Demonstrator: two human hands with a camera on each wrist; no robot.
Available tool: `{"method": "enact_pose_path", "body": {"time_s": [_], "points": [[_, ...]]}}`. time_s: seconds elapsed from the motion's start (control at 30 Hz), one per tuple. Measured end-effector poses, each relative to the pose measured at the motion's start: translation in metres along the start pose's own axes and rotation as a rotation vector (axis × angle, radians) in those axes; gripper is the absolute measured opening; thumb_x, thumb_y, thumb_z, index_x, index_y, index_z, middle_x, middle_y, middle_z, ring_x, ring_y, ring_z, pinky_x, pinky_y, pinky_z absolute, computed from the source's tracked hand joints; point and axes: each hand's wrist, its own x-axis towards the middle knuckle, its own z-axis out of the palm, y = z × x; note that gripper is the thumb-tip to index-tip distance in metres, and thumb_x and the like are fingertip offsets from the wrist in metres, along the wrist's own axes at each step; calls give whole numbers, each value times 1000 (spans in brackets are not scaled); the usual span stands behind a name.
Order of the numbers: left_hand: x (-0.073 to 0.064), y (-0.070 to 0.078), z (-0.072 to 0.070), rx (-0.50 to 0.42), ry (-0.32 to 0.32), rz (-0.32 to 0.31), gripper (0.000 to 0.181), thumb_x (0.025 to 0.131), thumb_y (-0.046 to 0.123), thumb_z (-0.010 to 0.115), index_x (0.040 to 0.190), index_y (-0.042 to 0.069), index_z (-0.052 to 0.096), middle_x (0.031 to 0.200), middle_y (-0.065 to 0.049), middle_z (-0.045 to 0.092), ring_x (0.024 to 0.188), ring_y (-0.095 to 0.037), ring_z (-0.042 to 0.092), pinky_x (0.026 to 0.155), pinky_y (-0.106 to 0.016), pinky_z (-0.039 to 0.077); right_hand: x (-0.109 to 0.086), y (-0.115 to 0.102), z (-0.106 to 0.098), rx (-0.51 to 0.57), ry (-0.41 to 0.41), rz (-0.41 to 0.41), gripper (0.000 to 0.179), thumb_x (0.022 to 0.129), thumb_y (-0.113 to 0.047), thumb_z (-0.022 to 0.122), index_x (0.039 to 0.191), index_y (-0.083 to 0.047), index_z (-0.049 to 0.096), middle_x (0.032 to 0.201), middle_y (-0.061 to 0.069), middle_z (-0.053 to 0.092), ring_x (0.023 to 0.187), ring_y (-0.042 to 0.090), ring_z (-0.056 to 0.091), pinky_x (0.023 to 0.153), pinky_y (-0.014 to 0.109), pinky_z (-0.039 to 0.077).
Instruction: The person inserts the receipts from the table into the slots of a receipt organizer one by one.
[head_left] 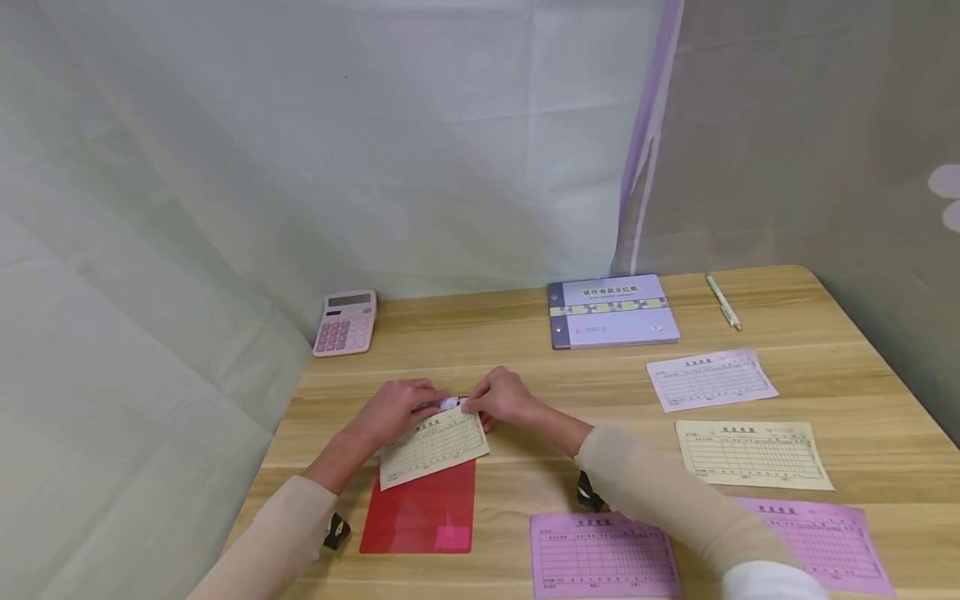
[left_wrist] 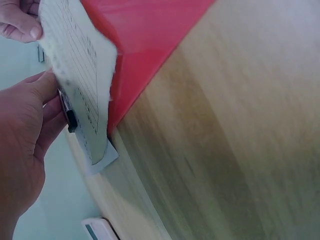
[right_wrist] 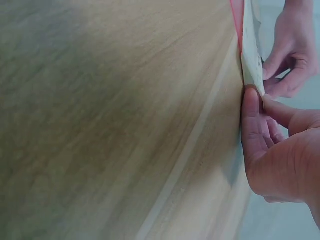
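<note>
A red clipboard lies near the table's front left, its dark clip at the far end. Over its upper part slants a pale yellow printed form, and a white sheet peeks out beneath. My left hand grips the clip, thumb by the form's top edge; in the left wrist view its fingers go behind the clip. With thumb and fingers, my right hand pinches the form's top right corner, as the right wrist view also shows. Part of the clip is hidden by the hands and paper.
Right of the clipboard lie a purple form, another purple form, a yellow form and a white form. Along the back are a pink calculator, a purple account book and a pen.
</note>
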Motion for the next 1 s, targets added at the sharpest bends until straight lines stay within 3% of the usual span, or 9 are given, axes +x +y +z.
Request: {"method": "enact_pose_path", "body": {"time_s": [0.33,0.57,0.73,1.0], "points": [[-3,8,2,162,54,130,36,98,14,79,133,10,75,106,-3,70,88,-15,69,80,-31,62,1,0,2,-96,4,-26,13,94,-2,80,82,4,77,64,14,71,54,24,71,51,30,60],[-5,7,3,164,52,127,41,97,-1,74,136,10,73,110,-4,70,94,-16,69,82,-33,62,3,1,4,-151,2,-36,16,95,-5,79,81,1,76,61,10,70,51,20,69,50,28,59],[-6,7,4,152,39,96,44,97,-2,74,138,13,72,113,-2,70,99,-16,69,86,-34,62,5,3,4,-156,8,-35,16,97,-6,77,82,0,77,59,8,69,49,16,68,50,28,58],[-6,6,5,143,66,106,45,96,-5,74,138,12,72,110,-1,70,96,-14,69,83,-33,62,4,0,4,-141,22,-20,16,98,-7,76,84,1,78,58,9,69,48,17,68,50,29,59]]}}
